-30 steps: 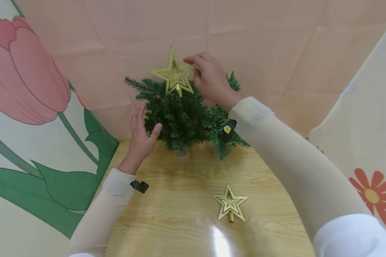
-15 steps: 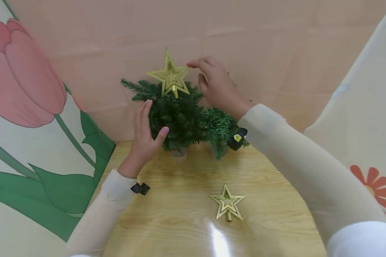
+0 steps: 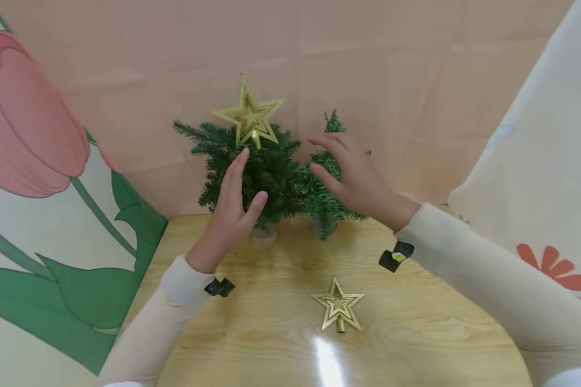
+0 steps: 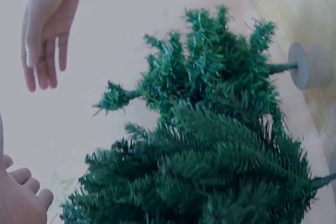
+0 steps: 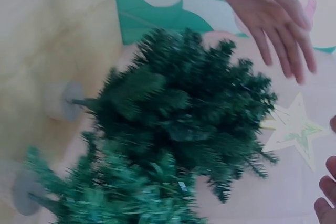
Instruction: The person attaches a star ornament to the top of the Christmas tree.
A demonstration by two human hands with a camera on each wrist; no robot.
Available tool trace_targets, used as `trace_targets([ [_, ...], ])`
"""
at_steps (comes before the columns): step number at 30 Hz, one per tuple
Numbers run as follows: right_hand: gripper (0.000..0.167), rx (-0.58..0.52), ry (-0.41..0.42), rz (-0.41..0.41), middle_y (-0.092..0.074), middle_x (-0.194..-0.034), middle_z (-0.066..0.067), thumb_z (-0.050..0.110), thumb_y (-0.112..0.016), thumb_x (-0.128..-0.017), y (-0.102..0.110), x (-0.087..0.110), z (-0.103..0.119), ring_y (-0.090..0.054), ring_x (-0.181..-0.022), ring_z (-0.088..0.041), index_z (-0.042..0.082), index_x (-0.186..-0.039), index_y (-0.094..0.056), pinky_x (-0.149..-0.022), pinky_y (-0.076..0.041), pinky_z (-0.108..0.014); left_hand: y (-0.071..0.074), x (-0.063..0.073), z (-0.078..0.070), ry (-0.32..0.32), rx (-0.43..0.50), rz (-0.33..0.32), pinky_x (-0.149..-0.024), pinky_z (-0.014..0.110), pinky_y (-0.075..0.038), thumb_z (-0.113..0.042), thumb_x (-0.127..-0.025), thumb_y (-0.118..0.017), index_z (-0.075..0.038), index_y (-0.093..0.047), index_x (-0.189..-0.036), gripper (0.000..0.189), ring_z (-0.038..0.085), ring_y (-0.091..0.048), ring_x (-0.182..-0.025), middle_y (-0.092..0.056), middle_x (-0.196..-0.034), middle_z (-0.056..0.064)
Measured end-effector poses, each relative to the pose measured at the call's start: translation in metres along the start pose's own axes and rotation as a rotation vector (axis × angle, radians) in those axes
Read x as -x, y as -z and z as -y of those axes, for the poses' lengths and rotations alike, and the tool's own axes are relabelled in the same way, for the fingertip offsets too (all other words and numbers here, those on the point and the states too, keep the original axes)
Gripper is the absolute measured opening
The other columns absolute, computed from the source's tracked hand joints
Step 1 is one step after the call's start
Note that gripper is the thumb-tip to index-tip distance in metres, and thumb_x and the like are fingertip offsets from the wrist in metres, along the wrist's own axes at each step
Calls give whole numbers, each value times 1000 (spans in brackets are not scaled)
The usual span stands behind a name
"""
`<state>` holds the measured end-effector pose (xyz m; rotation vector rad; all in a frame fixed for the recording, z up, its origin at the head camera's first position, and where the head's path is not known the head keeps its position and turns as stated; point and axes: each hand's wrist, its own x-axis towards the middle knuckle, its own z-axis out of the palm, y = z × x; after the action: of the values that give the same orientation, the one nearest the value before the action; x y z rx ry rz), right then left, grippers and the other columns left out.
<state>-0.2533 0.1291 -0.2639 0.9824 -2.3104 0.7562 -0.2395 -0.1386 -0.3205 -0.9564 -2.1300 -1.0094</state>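
Gold in colour, the star [image 3: 250,116] stands atop the fuller green tree [image 3: 278,183]; the right hand [image 3: 360,177], empty with fingers loose, has drawn back from it, so it seems to keep its place alone. The left hand [image 3: 229,215] also holds nothing, fingers extended. The star tilts slightly, its five points ridged.

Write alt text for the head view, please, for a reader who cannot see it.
A gold star stands atop a bushy green tree beside a narrower green tree, with a person's left hand and right hand, both empty, raised in front of them. Another gold star lies on the wood-grain table in the foreground.
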Motion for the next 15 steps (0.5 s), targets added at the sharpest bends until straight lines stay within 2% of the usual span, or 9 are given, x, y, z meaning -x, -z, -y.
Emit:
trace_targets([
  [6, 60, -62, -64, 28, -42, -146, -7, 32, -65, -96, -7, 48, -6, -38, -135, -25, 18, -149, -41, -105, -35, -51, -15, -10, -6, -1, 75, 42, -116, 45, -15, -45, -104, -36, -11, -9, -158, 69, 20, -11, -148, -9, -162, -1],
  [11, 61, -125, -48, 47, -42, -146, -7, 24, -69, -93, -22, 88, -9, -39, -135, -27, 16, -147, -43, -104, -36, -51, -22, -15, -11, 29, 69, 63, -116, 44, -18, -49, -103, -36, -15, -9, -158, 70, 17, -13, -147, -10, -162, -4],
  [15, 60, -156, -65, 88, -44, -145, -6, 21, -71, -92, -36, 122, -14, -41, -133, -26, 14, -146, -46, -104, -37, -50, -33, -20, -12, 10, 75, 70, -116, 43, -18, -52, -103, -36, -14, -9, -158, 72, 17, -13, -147, -10, -162, -2],
])
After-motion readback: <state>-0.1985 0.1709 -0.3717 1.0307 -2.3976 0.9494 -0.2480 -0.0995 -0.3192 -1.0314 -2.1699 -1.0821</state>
